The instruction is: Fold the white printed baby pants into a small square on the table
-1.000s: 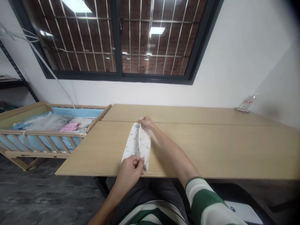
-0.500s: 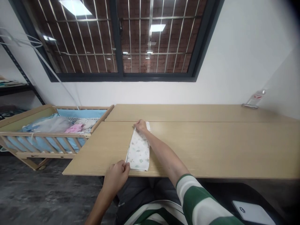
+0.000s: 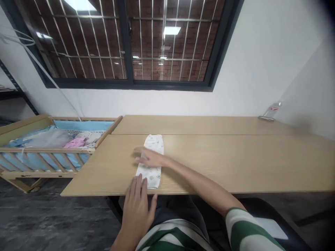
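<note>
A small white printed cloth [image 3: 154, 143], folded into a long narrow strip, lies flat on the wooden table [image 3: 222, 160] near its front edge. My right hand [image 3: 149, 159] rests flat across the strip's middle, fingers stretched out and pointing left. My left hand [image 3: 138, 202] is open too, fingers together, with the fingertips touching the strip's near end at the table edge. Neither hand grips anything.
A wooden baby cot [image 3: 49, 146] with blue lining and pink and white clothes stands against the table's left end. A small clear stand [image 3: 269, 113] sits at the far right corner by the wall. A barred window is behind.
Both hands have let go of the cloth's ends. The right hand slid back to the strip's middle and lies flat; the left hand opened at the near end.
</note>
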{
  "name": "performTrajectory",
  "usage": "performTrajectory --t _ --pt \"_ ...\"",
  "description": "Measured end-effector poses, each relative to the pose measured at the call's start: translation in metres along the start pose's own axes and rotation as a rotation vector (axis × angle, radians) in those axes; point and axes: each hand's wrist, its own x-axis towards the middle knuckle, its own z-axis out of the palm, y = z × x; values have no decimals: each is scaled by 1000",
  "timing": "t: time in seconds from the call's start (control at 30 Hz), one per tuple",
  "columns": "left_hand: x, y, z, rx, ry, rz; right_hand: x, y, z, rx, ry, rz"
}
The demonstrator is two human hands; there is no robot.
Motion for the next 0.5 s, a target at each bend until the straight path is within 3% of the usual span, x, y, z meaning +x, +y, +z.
performTrajectory --t 0.13,0.23,0.37,0.5 --pt "-16 14 17 47 -38 74 -43 -46 20 1 -287 -210" --pt "-23 15 21 52 -61 78 -57 -52 33 25 -406 -249" --pt "-22 19 16 33 -100 7 -53 -27 34 -10 -401 -167" --pt "-19 24 14 13 -110 -50 -35 14 20 -115 -328 -68"
